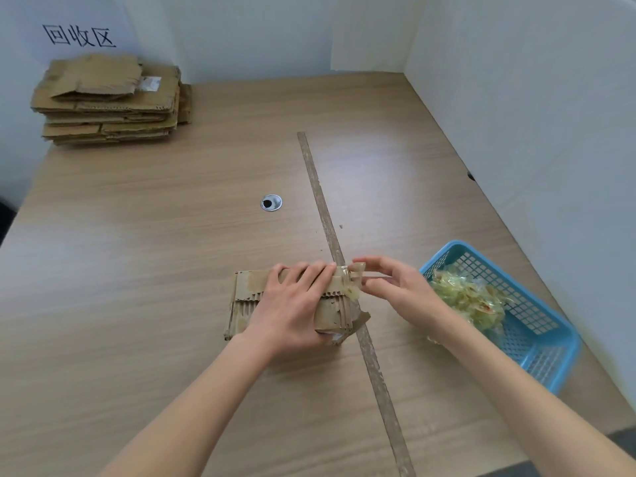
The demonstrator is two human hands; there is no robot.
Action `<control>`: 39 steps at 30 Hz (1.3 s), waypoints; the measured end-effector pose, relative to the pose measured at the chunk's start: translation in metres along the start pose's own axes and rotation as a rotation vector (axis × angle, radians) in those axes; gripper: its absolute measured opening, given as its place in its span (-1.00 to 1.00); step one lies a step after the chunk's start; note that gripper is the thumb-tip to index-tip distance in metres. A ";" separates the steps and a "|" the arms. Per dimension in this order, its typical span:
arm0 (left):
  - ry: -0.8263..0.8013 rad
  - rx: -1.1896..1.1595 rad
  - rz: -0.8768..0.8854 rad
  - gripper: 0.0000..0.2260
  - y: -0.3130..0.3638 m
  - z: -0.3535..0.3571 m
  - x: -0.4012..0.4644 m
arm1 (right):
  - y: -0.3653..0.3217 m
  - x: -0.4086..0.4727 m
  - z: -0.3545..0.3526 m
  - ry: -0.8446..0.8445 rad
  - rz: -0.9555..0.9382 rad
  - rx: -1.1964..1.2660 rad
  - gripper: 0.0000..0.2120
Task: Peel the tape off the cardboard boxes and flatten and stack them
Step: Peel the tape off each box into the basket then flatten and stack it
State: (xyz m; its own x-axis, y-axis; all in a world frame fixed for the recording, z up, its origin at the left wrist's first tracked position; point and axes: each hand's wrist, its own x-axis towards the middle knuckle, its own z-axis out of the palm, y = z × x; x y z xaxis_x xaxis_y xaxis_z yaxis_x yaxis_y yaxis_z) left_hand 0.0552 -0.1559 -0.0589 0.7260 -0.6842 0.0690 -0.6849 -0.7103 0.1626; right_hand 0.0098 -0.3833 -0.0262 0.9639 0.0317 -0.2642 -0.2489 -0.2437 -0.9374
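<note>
Left hand: our left hand point(292, 304) lies palm down on the cardboard box point(292, 301), fingers point(321, 275) straight and spread over its top toward the right edge, pressing it to the counter point(155, 270); nothing is curled round.
Right hand: our right hand point(395, 287) sits just right of the box, thumb and forefinger drawn together on a strip of tape point(354, 280) at the box's right end; the other fingers are loosely bent.
Cardboard box: it sits on the counter in the near middle, worn, with torn corrugated ridges showing on its near face and a flap sticking out at the lower right corner.
Tape: yellowish and clear, partly lifted from the box's right end, stretched between box and our right fingers.
Tape line: a long brownish strip point(327, 215) runs along the counter from near to far, passing under the box's right end.
Basket: a blue plastic basket point(537, 339) stands to the right, near our right forearm, holding a crumpled wad of peeled tape point(464, 301).
Grommet: a round metal cable hole point(271, 202) lies beyond the box.
Stack: flattened boxes point(110, 101) are piled in the far left corner, under black handwritten characters point(79, 36) on the white wall.
</note>
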 end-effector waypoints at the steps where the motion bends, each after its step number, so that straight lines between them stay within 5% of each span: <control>1: -0.006 0.000 -0.002 -0.03 0.000 -0.001 0.000 | 0.001 -0.002 0.001 -0.004 -0.024 -0.027 -0.73; 8: -0.011 -0.004 -0.004 -0.03 0.000 -0.002 0.000 | -0.002 0.015 0.013 0.284 -0.151 -0.320 -0.92; 12: -0.032 -0.007 0.009 -0.01 0.000 -0.002 -0.001 | -0.004 0.040 -0.017 0.669 -0.086 -0.346 -0.90; 18: -0.062 -0.012 0.002 0.01 -0.003 -0.003 0.003 | 0.018 0.007 -0.051 0.667 -0.173 -0.550 -0.69; 22: -0.036 -0.006 0.008 0.00 -0.003 -0.002 0.002 | 0.047 -0.037 -0.101 0.814 -0.223 -0.814 -0.93; 28: -0.029 0.008 0.002 0.00 0.001 -0.004 0.001 | 0.098 -0.063 -0.095 0.404 -0.022 -1.253 -0.94; 32: -0.044 0.010 -0.003 -0.01 0.001 -0.005 0.001 | 0.115 -0.062 -0.094 0.349 0.033 -1.349 -0.62; 39: -0.048 0.013 -0.002 0.00 0.002 -0.005 0.001 | 0.100 -0.059 -0.093 0.402 -0.076 -1.145 -0.69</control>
State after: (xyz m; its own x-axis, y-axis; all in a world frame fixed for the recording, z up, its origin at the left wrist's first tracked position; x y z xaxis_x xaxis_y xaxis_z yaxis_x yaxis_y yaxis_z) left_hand 0.0548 -0.1569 -0.0540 0.7237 -0.6897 0.0214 -0.6844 -0.7135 0.1501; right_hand -0.0632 -0.4997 -0.0832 0.9835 -0.1697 0.0622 -0.1588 -0.9758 -0.1505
